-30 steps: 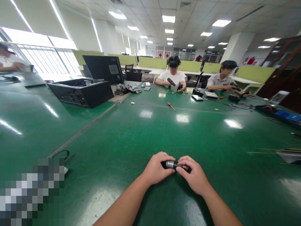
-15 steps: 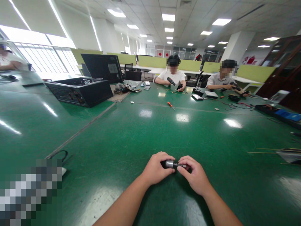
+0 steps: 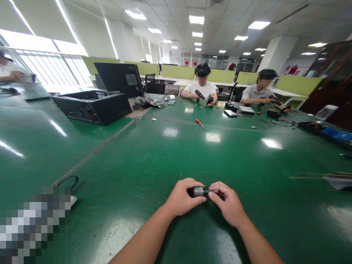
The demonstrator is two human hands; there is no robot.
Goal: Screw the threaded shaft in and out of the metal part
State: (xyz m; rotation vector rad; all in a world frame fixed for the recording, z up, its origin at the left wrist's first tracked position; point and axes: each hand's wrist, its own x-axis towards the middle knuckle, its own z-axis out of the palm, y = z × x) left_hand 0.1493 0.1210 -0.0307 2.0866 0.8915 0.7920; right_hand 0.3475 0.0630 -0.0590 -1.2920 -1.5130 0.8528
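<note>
In front of me, a small silver metal cylinder with a thin dark shaft (image 3: 198,191) lies sideways between my hands; it looks like a small motor, but its exact kind is hard to make out. My left hand (image 3: 183,197) wraps its thumb and fingers round the cylinder's body and hides the left end. My right hand (image 3: 227,204) pinches the shaft end, with thumb and forefinger closed on it. Both hands are low over the green table (image 3: 154,161).
An orange screwdriver (image 3: 199,122) lies farther off. At the left stand an opened black computer case (image 3: 93,108) and loose parts (image 3: 148,102). Two people (image 3: 202,90) sit opposite, handling tools. A black tray (image 3: 330,132) and thin rods (image 3: 310,178) are at the right.
My right thumb and fingers have shifted very slightly along the shaft, and the shine on the cylinder differs a little. My left hand stays nearly where it was.
</note>
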